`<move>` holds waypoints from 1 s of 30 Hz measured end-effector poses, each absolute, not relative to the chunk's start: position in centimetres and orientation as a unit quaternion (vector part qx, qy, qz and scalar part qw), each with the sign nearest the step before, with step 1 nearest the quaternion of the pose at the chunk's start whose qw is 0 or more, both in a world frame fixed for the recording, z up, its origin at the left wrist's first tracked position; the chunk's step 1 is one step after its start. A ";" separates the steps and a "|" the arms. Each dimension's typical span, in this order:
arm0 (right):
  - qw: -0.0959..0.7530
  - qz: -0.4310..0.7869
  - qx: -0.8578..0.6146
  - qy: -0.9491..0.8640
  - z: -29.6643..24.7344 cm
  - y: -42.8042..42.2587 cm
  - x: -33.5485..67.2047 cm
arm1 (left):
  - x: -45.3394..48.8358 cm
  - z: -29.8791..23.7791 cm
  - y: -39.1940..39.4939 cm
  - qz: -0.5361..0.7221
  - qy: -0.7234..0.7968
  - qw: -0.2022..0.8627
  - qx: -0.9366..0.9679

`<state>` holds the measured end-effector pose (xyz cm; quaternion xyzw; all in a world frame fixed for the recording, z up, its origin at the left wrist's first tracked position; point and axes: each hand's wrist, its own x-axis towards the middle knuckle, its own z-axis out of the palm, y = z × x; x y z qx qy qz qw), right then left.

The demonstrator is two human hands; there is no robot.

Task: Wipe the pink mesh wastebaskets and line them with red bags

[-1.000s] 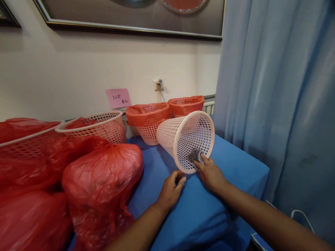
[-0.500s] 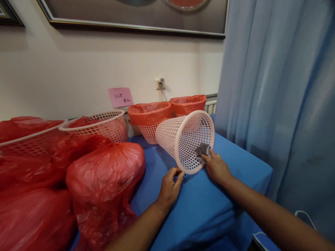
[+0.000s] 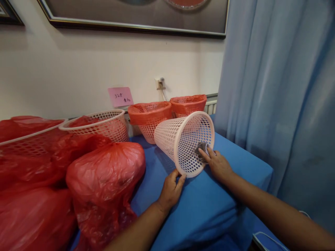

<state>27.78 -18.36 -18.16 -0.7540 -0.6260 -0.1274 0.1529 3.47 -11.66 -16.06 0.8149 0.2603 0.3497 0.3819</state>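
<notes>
Blue curtain [image 3: 264, 69] on the right: long vertical folds, soft sheen. Table [image 3: 206, 205] beside it, covered in plain blue cloth that creases toward the near edge. Red bags [image 3: 107, 177] crowd the left of the table: thin, glossy plastic, bulging and heavily wrinkled. Behind them, an open basket [image 3: 116, 130], pale, with red film inside. Near the wall, a pair of upright lined baskets [image 3: 150, 120], red plastic folded down over their rims, perforated sides narrowing to the base.

White basket [image 3: 169, 137]: on its side on the table, in front of the lined pair, mouth facing the person and angled right, just ahead of both hands. Pale plastic, tapered like a bucket; wall pierced by close rows of small holes; rim a smooth, thick ring.

Left hand [image 3: 170, 190]: at the lowest part of that rim, thumb and fingers pinching it. Right hand [image 3: 218, 165]: at the right of the mouth, back of the hand up, fingers inside, pressing and gripping a rag. Rag [image 3: 201, 145]: under those fingers, against the lower right inner wall; dark grey, fuzzy, bunched, with a paler edge.
</notes>
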 end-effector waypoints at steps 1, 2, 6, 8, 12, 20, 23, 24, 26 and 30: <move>0.166 -0.130 -0.744 -0.634 -18.4 -18.3 27.9 | 3.5 -16.1 -11.7 0.349 0.257 0.381 0.817; 0.185 -0.128 -0.731 -0.645 -18.7 -18.3 27.9 | 3.5 -16.1 -11.7 0.350 0.254 0.379 0.818; 0.284 -0.109 -0.710 -0.635 -19.6 -18.1 28.2 | 3.6 -16.2 -11.7 0.351 0.250 0.375 0.821; 0.326 -0.099 -0.729 -0.593 -19.7 -17.5 28.7 | 3.5 -16.2 -11.7 0.347 0.252 0.373 0.823; 0.371 -0.089 -0.762 -0.524 -19.5 -16.4 29.3 | 3.4 -16.4 -11.7 0.341 0.256 0.365 0.828; 0.235 -0.073 -0.700 -0.671 -18.6 -18.2 28.7 | 3.2 -16.4 -11.9 0.324 0.253 0.372 0.832; 0.212 -0.071 -0.705 -0.674 -18.7 -18.9 28.1 | 3.6 -16.2 -12.1 0.300 0.243 0.385 0.838; 0.207 -0.068 -0.692 -0.689 -18.8 -19.1 27.8 | 3.8 -16.2 -12.1 0.287 0.235 0.389 0.843; 0.204 -0.058 -0.648 -0.731 -19.0 -19.6 27.3 | 4.1 -16.3 -12.0 0.267 0.218 0.398 0.851; 0.192 -0.046 -0.601 -0.774 -18.5 -19.9 27.7 | 4.0 -16.4 -11.9 0.291 0.209 0.384 0.851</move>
